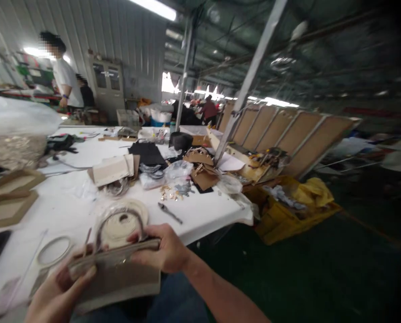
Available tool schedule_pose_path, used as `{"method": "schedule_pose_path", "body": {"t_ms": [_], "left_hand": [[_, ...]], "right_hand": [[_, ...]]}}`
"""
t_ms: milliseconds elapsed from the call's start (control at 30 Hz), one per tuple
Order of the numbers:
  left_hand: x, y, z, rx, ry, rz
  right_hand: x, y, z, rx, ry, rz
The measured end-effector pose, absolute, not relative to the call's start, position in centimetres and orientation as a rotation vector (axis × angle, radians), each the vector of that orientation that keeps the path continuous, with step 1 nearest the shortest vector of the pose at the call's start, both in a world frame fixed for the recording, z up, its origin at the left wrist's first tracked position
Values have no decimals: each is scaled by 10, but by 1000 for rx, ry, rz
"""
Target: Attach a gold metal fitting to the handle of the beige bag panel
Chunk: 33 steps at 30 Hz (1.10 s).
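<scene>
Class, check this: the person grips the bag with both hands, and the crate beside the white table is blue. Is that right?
Not quite: the head view shows that the crate beside the white table is yellow, not blue. The rest stands: the left hand and right hand both grip the bag.

The handbag [123,276] looks smooth and matt, the sack [19,115] glossy plastic, the trays [24,209] matt cardboard.
</scene>
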State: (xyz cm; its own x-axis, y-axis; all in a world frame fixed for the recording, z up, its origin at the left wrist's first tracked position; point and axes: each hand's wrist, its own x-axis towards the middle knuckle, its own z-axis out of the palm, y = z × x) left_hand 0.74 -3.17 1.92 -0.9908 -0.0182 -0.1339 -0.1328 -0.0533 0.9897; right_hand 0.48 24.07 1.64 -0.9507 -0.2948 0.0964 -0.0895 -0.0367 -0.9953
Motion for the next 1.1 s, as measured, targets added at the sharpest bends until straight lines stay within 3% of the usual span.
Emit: {"method": "schedule_pose_path", "body": {"t_ms": [167,333,500,600,900,1100], "left_hand": [[3,-85,-16,269,2770,1848],[11,-109,-30,736,2622,1538],[-5,-103,-3,1084,2818,1073],[-14,-99,19,1251,2681,897],[-31,-84,4,935,2480,994],[-125,-71,-32,525,2709,866]], "right_hand": [[7,243,4,-472,2022,-2073],[2,241,-16,-423,1938,-2056],[-21,238,-23,-454,1862,-2017],[-25,238,-18,-492,1845,-1991],[-48,249,-15,-434,1969,-1895],[-138,247,-27,-449,2494,-1655]]}}
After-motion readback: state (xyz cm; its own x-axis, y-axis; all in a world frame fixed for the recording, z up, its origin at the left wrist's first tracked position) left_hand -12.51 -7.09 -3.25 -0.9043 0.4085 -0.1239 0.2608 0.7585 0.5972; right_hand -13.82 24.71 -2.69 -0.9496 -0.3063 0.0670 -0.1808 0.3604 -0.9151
